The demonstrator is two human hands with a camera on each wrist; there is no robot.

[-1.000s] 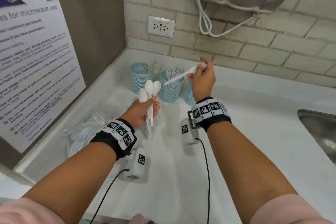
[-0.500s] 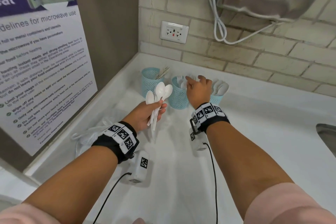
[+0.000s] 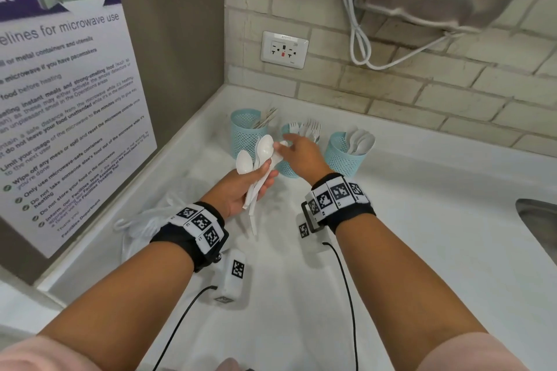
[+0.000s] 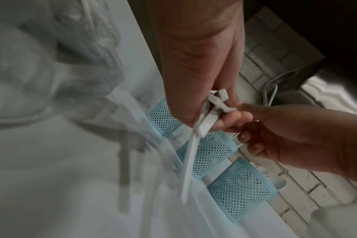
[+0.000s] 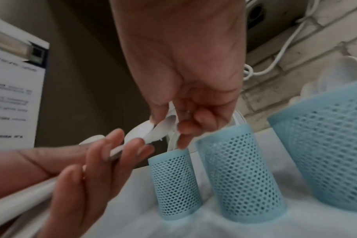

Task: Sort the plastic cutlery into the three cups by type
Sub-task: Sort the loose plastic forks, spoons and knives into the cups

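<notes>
Head view. A bundle of white plastic spoons [image 3: 259, 159] is held at centre frame in the left hand [image 3: 241, 190], fingers curled round the handles, bowls up and tilted toward upper right, handles trailing to lower left. The right hand [image 3: 298, 156] is just right of the bundle, its fingertips closed on the uppermost spoon bowl. Three blue mesh cups are ranged behind on the white surface [image 3: 422, 235]: the left cup [image 3: 245, 132] with what appear to be knives, the middle cup [image 3: 286, 167] with forks, partly hidden by the right hand, and the right cup [image 3: 343, 156] with spoons. The spoon cup lies to the right of the grip, nearer the right hand. A crumpled plastic bag [image 3: 144, 226] lies at lower left.

Left wrist view. The handle ends are seen crossed in the left hand's curled fingers [image 4: 234, 117]. The three cups are lined along the wall, spoon bowls showing at the nearest one.

Right wrist view. One spoon bowl is pinched between thumb [image 5: 161, 111] and fingertips, nearly closed. The single spoon is judged about to be drawn out.
</notes>
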